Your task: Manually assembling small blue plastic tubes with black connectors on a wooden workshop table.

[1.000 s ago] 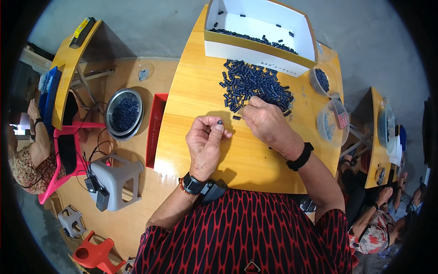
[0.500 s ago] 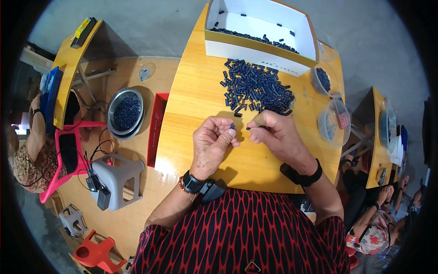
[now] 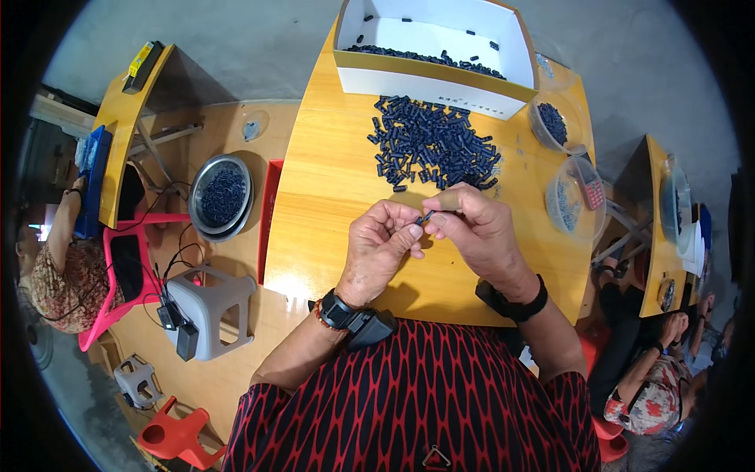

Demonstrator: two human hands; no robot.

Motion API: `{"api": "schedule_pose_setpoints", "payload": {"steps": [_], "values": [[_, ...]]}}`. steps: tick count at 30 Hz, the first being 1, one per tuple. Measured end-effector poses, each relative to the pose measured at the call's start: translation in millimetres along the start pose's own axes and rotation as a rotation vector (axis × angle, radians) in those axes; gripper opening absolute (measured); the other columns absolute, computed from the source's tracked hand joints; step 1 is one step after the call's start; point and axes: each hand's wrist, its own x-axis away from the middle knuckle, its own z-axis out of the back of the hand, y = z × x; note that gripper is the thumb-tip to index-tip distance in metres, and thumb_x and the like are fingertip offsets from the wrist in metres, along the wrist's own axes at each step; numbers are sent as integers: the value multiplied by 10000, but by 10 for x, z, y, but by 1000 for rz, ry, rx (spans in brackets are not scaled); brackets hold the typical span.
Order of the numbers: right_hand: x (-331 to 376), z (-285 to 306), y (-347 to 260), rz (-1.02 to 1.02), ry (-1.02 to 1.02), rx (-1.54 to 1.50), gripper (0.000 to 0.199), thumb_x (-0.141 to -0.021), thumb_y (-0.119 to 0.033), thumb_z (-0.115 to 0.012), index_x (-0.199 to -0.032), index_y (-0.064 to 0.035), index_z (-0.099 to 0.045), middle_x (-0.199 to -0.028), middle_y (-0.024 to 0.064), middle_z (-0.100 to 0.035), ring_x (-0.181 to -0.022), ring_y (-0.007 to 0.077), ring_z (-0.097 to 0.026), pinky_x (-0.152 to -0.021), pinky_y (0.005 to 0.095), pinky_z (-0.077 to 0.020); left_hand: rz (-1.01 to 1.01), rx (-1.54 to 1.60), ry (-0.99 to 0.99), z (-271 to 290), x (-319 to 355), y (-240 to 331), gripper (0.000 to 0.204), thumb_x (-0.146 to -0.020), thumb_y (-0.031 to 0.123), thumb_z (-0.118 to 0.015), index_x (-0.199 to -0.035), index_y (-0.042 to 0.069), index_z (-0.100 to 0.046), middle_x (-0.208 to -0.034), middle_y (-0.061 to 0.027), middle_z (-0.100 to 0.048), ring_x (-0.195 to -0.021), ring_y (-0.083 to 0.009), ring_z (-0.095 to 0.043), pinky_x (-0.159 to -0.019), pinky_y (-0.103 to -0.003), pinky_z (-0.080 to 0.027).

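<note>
My left hand (image 3: 377, 245) pinches a small black cylindrical piece (image 3: 419, 221) between thumb and fingers, over the near half of the yellow wooden table (image 3: 314, 197). Against that piece's end my right hand (image 3: 478, 234) is closed, thumb and forefinger pinched on a tiny dark part that is too small to name. The two hands' fingertips almost meet. Just beyond them lies a loose heap of similar black cylindrical pieces (image 3: 432, 143).
Behind the heap stands a white box (image 3: 429, 84) holding more black pieces. Clear plastic tubs (image 3: 578, 206) with small parts line the table's right side. A metal basin (image 3: 197, 189) of black pieces and a grey stool (image 3: 200, 303) are at left. Other people sit at both sides.
My right hand has moved left, bringing its fingertips to the black piece in my left hand. The view has shifted slightly, so the heap and box appear farther up and left.
</note>
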Motion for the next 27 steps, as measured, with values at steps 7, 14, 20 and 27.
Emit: {"api": "schedule_pose_setpoints", "payload": {"steps": [7,14,20,27], "values": [[7,37,49,37,11,76,141,-844,49,-654,-983,34,-666,-838,66,-621,-714,104,-602,-614,242,-498,47,4,-8,5,-12,-3,141,-929,35,-630,-1045,-19,-570,-967,-143,-694,-783,-133,-646,-650,-257,-553],[-21,43,40,-6,3,112,123,-843,62,-644,-961,37,-673,-809,54,-634,-691,90,-588,-605,237,-490,93,-26,21,-27,-22,54,137,-924,35,-638,-1035,-30,-592,-966,-137,-698,-757,-124,-635,-635,-251,-535],[-30,43,40,-16,15,93,127,-847,69,-639,-963,36,-679,-829,54,-646,-681,85,-592,-600,233,-494,119,-41,20,-25,-30,78,137,-924,24,-632,-1046,-31,-601,-956,-126,-700,-798,-134,-655,-626,-242,-530],[-31,23,34,-18,21,100,89,-842,50,-658,-929,40,-673,-805,56,-638,-675,88,-603,-584,238,-494,121,-75,18,-17,-24,81,139,-921,18,-635,-1046,-32,-599,-945,-116,-694,-767,-127,-645,-603,-237,-525]]}}
